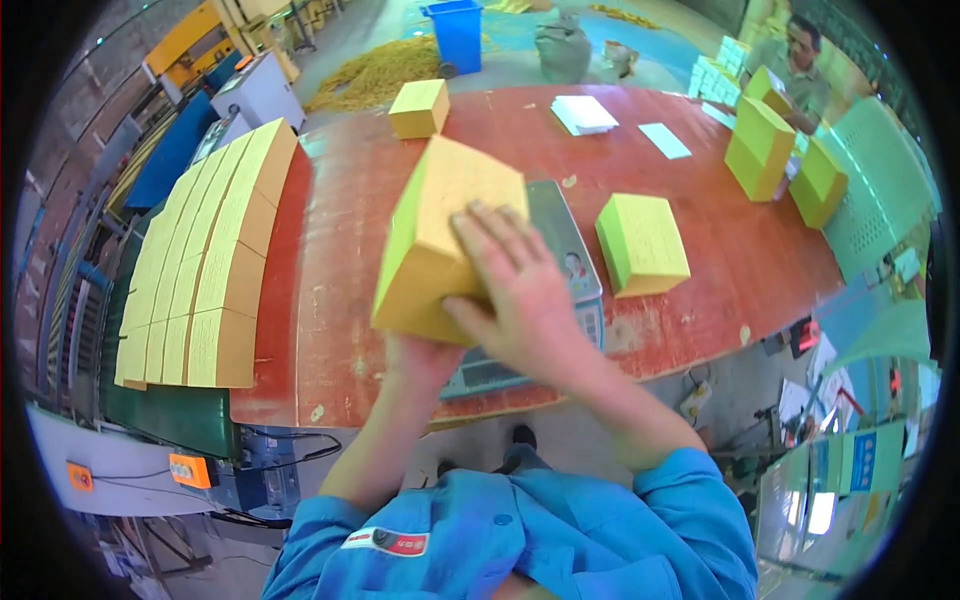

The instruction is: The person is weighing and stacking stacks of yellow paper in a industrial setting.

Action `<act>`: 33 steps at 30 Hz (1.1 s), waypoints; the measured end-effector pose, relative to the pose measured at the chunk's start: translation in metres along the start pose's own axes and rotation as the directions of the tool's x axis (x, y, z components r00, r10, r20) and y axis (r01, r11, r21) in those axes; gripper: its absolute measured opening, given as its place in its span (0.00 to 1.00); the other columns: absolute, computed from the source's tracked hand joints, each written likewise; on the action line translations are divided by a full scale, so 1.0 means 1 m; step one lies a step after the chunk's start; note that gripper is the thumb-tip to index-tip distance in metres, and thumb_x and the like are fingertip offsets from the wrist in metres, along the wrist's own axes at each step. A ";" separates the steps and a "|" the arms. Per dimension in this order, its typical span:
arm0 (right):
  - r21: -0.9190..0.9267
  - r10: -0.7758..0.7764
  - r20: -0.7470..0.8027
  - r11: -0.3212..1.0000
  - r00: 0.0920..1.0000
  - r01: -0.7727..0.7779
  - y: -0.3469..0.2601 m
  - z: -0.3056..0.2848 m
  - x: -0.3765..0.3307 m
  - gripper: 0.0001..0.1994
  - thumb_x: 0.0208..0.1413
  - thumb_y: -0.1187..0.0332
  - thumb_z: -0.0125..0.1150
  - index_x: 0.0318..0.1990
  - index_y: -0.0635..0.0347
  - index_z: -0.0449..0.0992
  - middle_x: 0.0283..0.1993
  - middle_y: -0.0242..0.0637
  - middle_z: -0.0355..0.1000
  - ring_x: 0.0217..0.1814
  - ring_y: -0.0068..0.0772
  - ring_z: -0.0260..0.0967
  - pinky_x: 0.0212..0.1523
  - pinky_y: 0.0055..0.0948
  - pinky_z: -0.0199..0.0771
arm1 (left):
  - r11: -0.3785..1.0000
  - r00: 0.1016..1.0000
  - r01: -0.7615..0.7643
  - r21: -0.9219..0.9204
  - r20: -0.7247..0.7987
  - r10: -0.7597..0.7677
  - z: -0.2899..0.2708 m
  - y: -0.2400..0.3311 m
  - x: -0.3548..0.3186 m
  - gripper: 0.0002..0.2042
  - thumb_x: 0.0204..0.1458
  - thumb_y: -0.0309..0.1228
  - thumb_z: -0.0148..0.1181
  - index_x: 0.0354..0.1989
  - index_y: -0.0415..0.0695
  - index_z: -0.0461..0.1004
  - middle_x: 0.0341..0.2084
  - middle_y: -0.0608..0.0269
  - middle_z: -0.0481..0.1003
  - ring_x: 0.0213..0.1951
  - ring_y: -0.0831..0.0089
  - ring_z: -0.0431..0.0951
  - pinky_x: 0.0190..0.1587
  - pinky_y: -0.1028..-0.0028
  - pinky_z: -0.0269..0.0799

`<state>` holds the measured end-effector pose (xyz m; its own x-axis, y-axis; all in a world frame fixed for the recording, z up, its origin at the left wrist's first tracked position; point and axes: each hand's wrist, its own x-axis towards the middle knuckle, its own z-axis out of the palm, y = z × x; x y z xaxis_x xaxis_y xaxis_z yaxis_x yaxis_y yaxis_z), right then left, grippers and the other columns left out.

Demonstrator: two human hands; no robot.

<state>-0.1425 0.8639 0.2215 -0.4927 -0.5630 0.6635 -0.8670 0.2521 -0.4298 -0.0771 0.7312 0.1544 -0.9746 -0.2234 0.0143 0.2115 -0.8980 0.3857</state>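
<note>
Both my hands hold a large yellow block [455, 200], tilted, above the table. It looks like a thick stack of paper. My left hand [428, 357] supports it from below, its fingers mostly hidden by the block. My right hand [520, 285] lies over the near right side, fingers bent against the surface and thumb lower down. Partly hidden beneath the block and my arms is a flat weighing scale [552, 225] with a button panel. To the right of the scale, a similar yellow block [643, 247] rests on the red table [720, 260].
Rows of yellow blocks [225, 275] stand along a green conveyor [165, 405] at the left. Farther back are another block [420, 108], white sheets [583, 115] and a blue bin [455, 38]. A person [795, 70] sits at the far right near several upright blocks [760, 150].
</note>
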 end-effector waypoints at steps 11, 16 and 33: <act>-0.124 0.001 0.242 0.992 0.970 0.030 0.083 -0.002 0.023 0.34 0.42 0.68 0.69 0.61 0.57 0.67 0.64 0.48 0.64 0.69 0.55 0.55 0.68 0.47 0.54 | 0.907 0.907 0.417 -0.060 -0.029 -0.420 -0.047 -0.011 -0.004 0.31 0.62 0.55 0.40 0.60 0.40 0.63 0.54 0.45 0.70 0.54 0.53 0.74 0.54 0.53 0.72; -0.262 0.025 0.310 0.963 0.950 0.060 0.068 -0.002 0.008 0.36 0.40 0.73 0.68 0.63 0.55 0.66 0.69 0.42 0.58 0.73 0.51 0.49 0.69 0.49 0.51 | 0.580 0.878 0.466 0.668 -0.429 -0.212 -0.066 0.129 -0.091 0.20 0.64 0.45 0.44 0.50 0.41 0.73 0.47 0.56 0.76 0.47 0.67 0.78 0.48 0.68 0.75; 0.200 0.023 0.299 0.976 0.954 -0.087 -0.125 0.122 -0.043 0.27 0.45 0.70 0.67 0.57 0.58 0.70 0.62 0.48 0.64 0.67 0.53 0.58 0.63 0.49 0.59 | -0.843 0.924 0.343 0.415 0.013 0.383 -0.211 0.363 -0.155 0.45 0.43 0.49 0.65 0.66 0.35 0.55 0.66 0.42 0.54 0.66 0.46 0.55 0.67 0.54 0.52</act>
<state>-0.0041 0.7603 0.1716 -0.4681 -0.7663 0.4400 -0.7886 0.1375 -0.5993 0.1663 0.3602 0.0972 -0.8203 -0.5453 0.1728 -0.5433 0.8372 0.0628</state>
